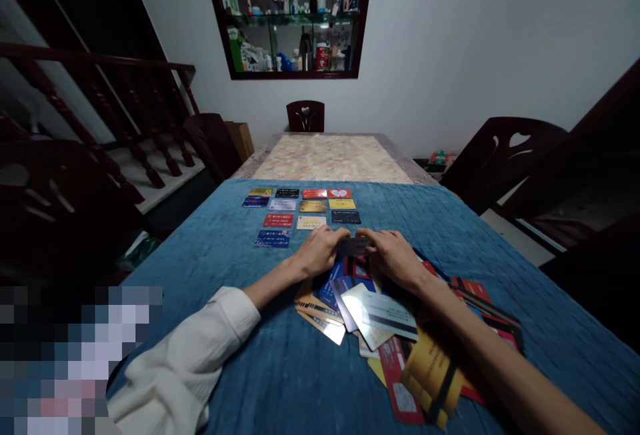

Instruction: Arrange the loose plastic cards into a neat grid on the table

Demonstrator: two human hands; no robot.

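Observation:
A dark grey plastic card (355,246) is held by its two ends between my hands, just above the near edge of the laid-out cards. My left hand (321,249) pinches its left end, and my right hand (396,255) grips the right end. Below my hands spreads a loose pile of plastic cards, with a white card (390,313), a red card (400,381) and a gold card (433,371) on the near side. My right forearm covers part of this pile. Beyond my left hand lie rows of cards, among them a blue card (273,239) and a cream card (311,223).
A blue cloth (200,248) covers the near part of the long table, with a patterned cover (330,158) at the far end. Dark wooden chairs (500,148) stand around it. A wall cabinet (295,18) and a stair railing (95,115) are farther off.

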